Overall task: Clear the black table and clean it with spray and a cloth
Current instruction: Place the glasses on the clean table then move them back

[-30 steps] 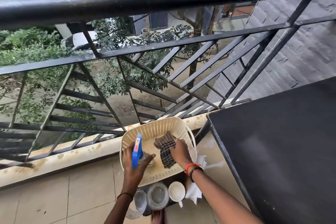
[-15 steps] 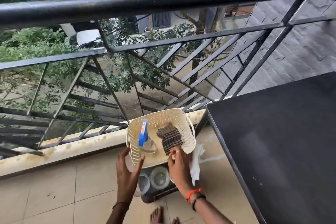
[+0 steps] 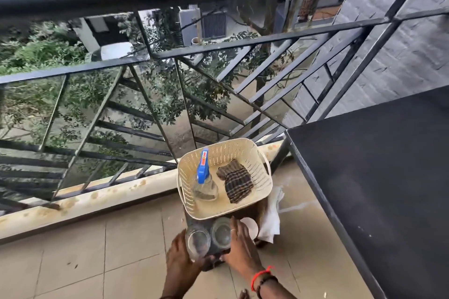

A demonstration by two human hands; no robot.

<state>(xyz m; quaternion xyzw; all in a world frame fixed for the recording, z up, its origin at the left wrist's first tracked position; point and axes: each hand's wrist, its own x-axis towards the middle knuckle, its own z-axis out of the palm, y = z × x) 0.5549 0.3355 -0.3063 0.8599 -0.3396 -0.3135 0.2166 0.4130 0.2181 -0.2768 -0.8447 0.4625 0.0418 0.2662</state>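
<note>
Two hands are low at the tray [image 3: 215,253], 6 o'clock from the basket [image 3: 187,192].

Left hand [image 3: 181,260]: at the tray's 9 o'clock side, against a glass [image 3: 198,241]. It is blurred, so I cannot tell whether the fingers are closed on anything.

Right hand [image 3: 240,247]: fingers fairly straight, laid over the tray's 3 o'clock part between the second glass [image 3: 220,232] and a cup [image 3: 250,227]. It holds nothing that I can make out.

Spray [image 3: 204,177] stands in the basket at its 9 o'clock side. Cloth [image 3: 234,181] lies crumpled at its 3 o'clock side, just apart from the spray. Table [image 3: 376,177] is at 3 o'clock from the basket, well apart from both hands.

Handling (judgement, not observation):
- Spray: clear stiff plastic, smooth, probably light. Best taken at the neck under the blue trigger head.
- Cloth: soft and limp. A pinch anywhere on it will do.
- Basket: thin perforated plastic, light. It rests on the tray, so a tilted tray would let it slide.
- Glasses: fragile.

Change:
- 1.0 s ago the left hand gripped the spray and the right hand held the cloth, both inside the basket.
- 0.5 s ago both were let go, with the hands open at the basket's near rim.
- Now the hands have dropped to the tray. Spray and cloth lie as they were left.
</note>
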